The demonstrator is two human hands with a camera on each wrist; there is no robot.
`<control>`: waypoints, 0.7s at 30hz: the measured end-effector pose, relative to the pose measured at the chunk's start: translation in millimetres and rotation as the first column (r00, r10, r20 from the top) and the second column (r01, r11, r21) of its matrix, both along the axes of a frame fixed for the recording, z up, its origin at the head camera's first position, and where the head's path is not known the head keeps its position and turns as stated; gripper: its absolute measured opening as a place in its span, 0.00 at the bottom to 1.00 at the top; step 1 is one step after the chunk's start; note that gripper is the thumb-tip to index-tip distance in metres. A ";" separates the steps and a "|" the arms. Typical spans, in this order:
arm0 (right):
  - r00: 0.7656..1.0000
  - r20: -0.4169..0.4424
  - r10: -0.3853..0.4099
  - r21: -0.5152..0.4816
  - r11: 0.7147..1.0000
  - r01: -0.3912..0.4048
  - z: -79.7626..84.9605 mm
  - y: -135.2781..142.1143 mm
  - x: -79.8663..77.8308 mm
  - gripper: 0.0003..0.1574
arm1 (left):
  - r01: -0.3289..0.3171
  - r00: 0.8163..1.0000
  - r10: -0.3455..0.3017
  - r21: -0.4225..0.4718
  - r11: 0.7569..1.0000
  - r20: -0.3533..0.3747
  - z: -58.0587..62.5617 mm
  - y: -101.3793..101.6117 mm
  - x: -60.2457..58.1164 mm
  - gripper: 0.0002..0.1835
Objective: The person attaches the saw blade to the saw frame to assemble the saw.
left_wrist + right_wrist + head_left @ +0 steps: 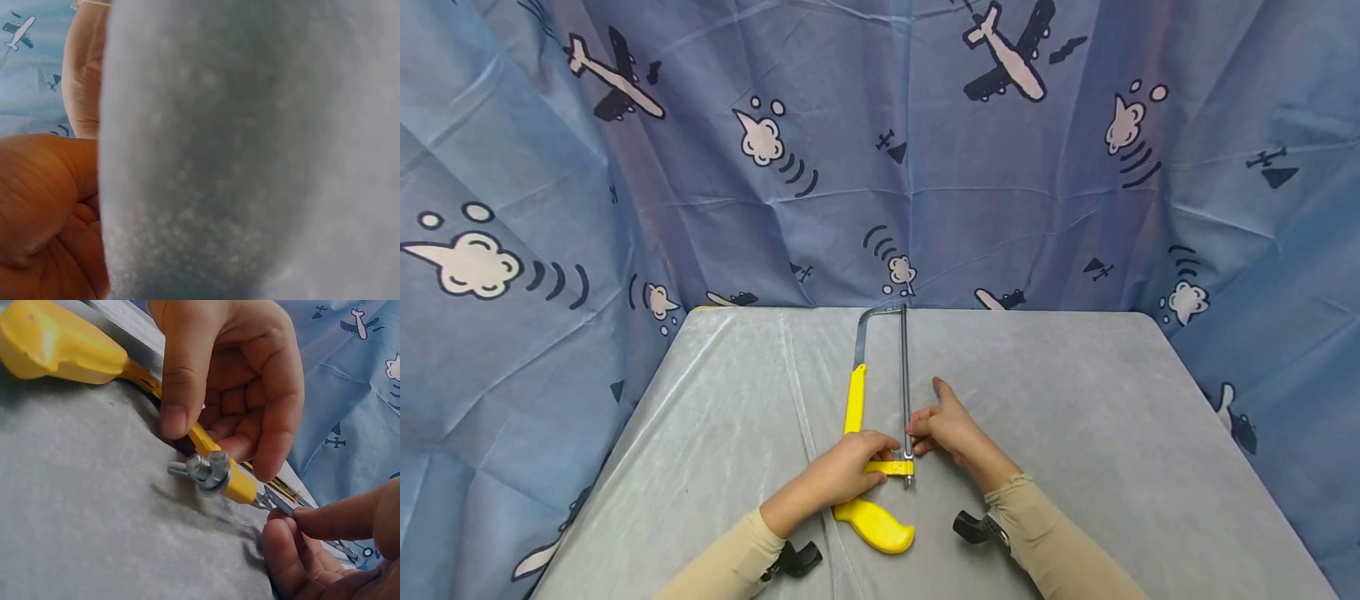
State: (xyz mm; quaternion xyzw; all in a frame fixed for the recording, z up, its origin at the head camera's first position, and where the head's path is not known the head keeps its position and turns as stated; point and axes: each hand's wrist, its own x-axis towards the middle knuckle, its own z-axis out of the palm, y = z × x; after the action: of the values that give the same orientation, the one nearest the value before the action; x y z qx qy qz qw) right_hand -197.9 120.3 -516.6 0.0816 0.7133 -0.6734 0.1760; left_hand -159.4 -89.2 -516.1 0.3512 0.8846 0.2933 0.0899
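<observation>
A hacksaw lies on the table with its yellow handle (876, 527) toward me and its grey steel frame (861, 337) pointing away. My left hand (842, 471) grips the short yellow end arm (891, 468), thumb on one side and fingers on the other. At that arm's tip shows a metal wing nut (206, 469). With thumb and fingers, my right hand (951, 425) pinches the blade (905, 367) close to where it meets the arm; its index finger points away in the head view. In the left wrist view, blurred grey cloth hides most of the saw.
Grey cloth covers the table (1075, 400), with a long crease left of the saw. Behind it and at both sides hangs a blue curtain (820, 208) printed with planes and clouds. Black wrist devices (977, 527) sit below both sleeves.
</observation>
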 end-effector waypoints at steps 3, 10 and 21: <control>1.000 -0.007 0.002 0.004 1.000 -0.002 1.0 0.0 0.8 0.68 | -0.004 1.000 0.004 -0.006 1.000 -0.002 0.5 0.5 0.4 0.21; 1.000 -0.025 0.003 0.022 1.000 -0.002 1.6 0.7 2.1 0.67 | -0.008 1.000 0.008 -0.012 1.000 0.002 1.8 1.7 0.6 0.21; 0.999 -0.047 0.008 0.034 0.999 -0.006 2.3 -2.8 3.3 0.65 | -0.009 1.000 0.009 -0.015 1.000 -0.001 0.5 1.1 -0.2 0.21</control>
State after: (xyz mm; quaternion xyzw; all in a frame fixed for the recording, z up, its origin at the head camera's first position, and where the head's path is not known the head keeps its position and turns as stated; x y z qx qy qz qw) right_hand -194.7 117.5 -514.3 0.0663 0.7287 -0.6625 0.1602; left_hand -159.6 -88.1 -515.6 0.3465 0.8885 0.2869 0.0909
